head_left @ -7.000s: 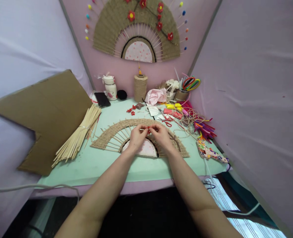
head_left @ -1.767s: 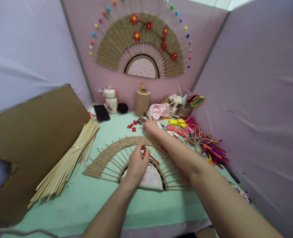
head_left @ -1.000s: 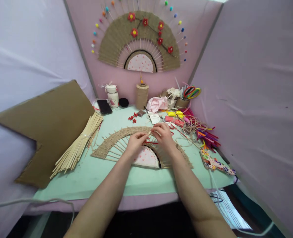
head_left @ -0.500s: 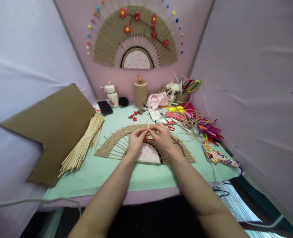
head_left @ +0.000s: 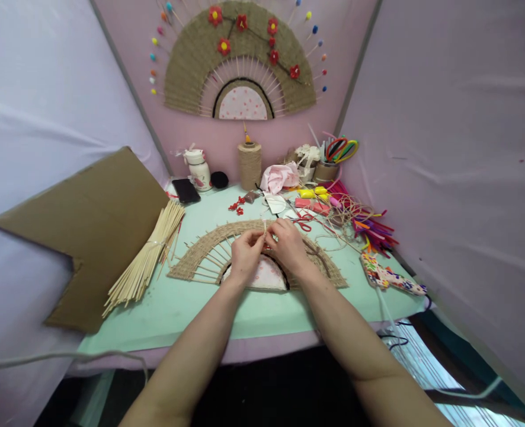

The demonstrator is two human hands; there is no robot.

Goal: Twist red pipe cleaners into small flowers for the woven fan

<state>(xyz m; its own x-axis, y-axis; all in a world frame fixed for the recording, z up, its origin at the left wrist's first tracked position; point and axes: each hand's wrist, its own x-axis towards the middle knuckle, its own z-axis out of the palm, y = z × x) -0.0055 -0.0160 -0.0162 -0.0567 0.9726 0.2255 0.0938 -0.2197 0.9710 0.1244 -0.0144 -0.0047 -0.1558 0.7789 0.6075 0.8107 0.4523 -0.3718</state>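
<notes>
My left hand (head_left: pixel 246 254) and my right hand (head_left: pixel 288 242) meet over the middle of a woven half-round fan (head_left: pixel 195 257) lying on the table. Fingertips of both are pinched together around a small whitish piece (head_left: pixel 265 223), too small to name. A bit of red shows just under the fingers; its kind is unclear. The fan has a twine band, thin stick ribs and a dotted white half-circle (head_left: pixel 266 277) edged in black, partly covered by my hands. A brown twig (head_left: pixel 319 255) lies on the fan's right side. Small red flowers (head_left: pixel 237 206) lie behind the fan.
Bundled sticks (head_left: pixel 144 261) and a cardboard sheet (head_left: pixel 85 231) stand left. Behind are a phone (head_left: pixel 186 191), a bottle (head_left: pixel 198 170) and a twine spool (head_left: pixel 249 166). Red scissors (head_left: pixel 304 223), pipe cleaners (head_left: pixel 371 230) and a cloth-covered glue gun (head_left: pixel 389 277) lie right. A finished fan (head_left: pixel 186 77) hangs behind.
The view has shifted slightly, so everything sits a little higher and further left. My fingers have closed in tighter around the small whitish piece, and less of the red beneath shows.
</notes>
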